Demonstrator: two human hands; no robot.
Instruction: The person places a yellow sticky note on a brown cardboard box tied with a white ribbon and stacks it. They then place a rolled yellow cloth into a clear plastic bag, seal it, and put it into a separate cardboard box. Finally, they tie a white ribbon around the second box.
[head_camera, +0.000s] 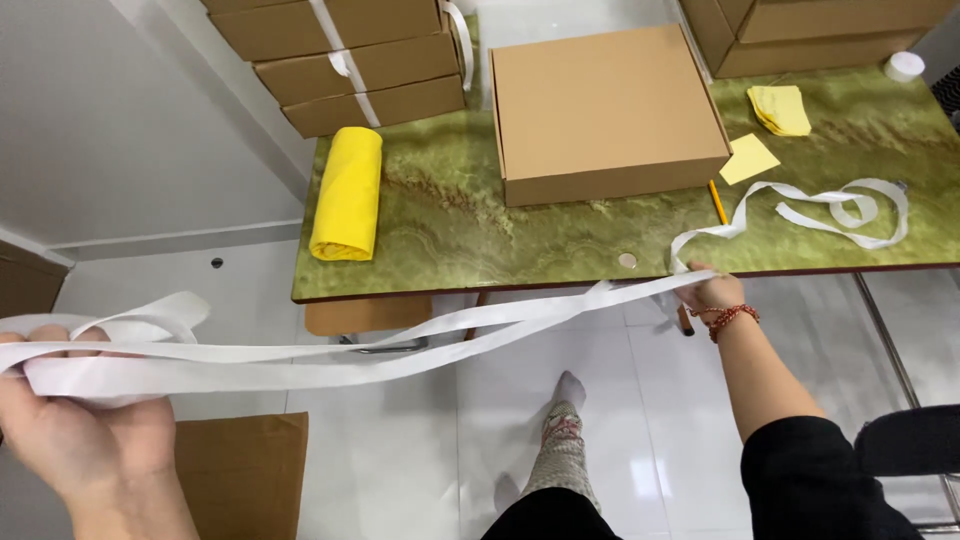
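The long flat ribbon (400, 345) is plain white. The stone-look counter (450, 215) is olive green with brown marbled veins. A rolled cloth (347, 195) is bright yellow; the flat cardboard box (605, 95) is tan; the beaded bracelet (730, 318) is red; the sleeve (820, 480) is black.

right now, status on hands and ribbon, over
Left hand shut on white ribbon, loops gathered. Right hand shut on ribbon at table edge. Ribbon stretched between hands, tail curling on table. Box clear of it.
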